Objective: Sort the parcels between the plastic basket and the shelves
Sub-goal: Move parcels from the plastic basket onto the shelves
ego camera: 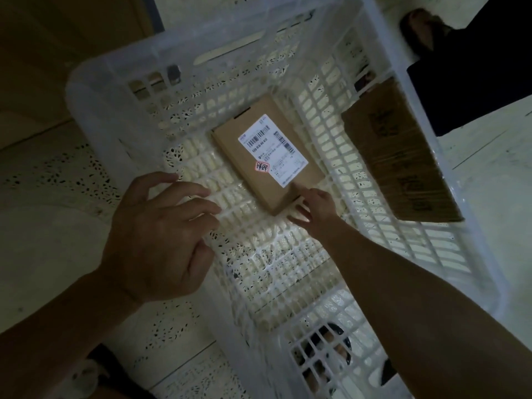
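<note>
Reaching into the white plastic basket, the right hand pinches the near corner of the labelled parcel lying flat on its floor — the left hand hovers near-left, fingers spread, holding nothing.

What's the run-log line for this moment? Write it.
brown cardboard parcel flat in white plastic basket | right hand on its near corner | left hand open

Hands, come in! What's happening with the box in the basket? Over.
Left hand open over plastic basket wall. Right hand on labelled parcel near corner, grip unclear. Parcel flat on basket floor. Nothing blocking it.
</note>
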Tool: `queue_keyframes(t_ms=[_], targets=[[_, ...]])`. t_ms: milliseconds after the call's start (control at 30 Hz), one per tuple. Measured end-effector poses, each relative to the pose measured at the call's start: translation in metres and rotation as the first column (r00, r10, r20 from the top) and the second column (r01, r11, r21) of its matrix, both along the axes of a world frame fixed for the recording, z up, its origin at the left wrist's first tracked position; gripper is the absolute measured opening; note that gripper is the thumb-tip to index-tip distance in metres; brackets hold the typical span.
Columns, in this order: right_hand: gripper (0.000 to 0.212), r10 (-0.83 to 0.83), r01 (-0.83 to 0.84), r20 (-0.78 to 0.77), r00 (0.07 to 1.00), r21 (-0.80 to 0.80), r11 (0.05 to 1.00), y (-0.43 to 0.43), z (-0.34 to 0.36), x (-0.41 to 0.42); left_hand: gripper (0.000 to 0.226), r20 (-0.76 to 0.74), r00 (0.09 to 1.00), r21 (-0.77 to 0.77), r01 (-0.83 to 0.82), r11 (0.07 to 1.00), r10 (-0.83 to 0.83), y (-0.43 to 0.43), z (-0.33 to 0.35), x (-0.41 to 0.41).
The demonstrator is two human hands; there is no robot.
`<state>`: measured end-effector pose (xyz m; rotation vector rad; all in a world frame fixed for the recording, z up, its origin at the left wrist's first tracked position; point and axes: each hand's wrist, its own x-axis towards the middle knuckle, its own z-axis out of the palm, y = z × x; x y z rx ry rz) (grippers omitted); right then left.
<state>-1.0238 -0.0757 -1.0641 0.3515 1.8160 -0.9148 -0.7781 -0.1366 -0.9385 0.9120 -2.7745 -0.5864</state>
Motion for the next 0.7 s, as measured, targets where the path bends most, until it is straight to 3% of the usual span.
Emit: queue_keyframes(t_ms=[67, 167, 500, 700], targets=[[0.036, -0.018, 0.022, 0.083, 0.996, -0.044, 0.999, -0.01, 0.005, 0.003, 0.033, 0.003, 1.0, 0.004, -0.001, 1.0, 0.001, 0.002, 0.001, -0.002], [0.04, -0.024, 0.024, 0.09, 0.996, 0.0, 1.0, -0.013, 0.007, 0.006, 0.032, 0.004, 1.0, 0.005, 0.006, 1.0, -0.006, 0.004, 0.002, -0.003], [0.015, -0.179, 0.179, 0.004, 0.984, 0.011, 0.984, 0.013, 0.005, -0.003, 0.033, 0.03, 1.0, -0.003, 0.007, 1.0, -0.007, 0.002, 0.003, -0.003], [0.015, -0.009, 0.008, 0.017, 1.0, 0.06, 0.998, -0.031, 0.001, -0.005, 0.032, 0.04, 0.999, -0.022, 0.024, 0.999, -0.023, 0.002, -0.001, -0.003]])
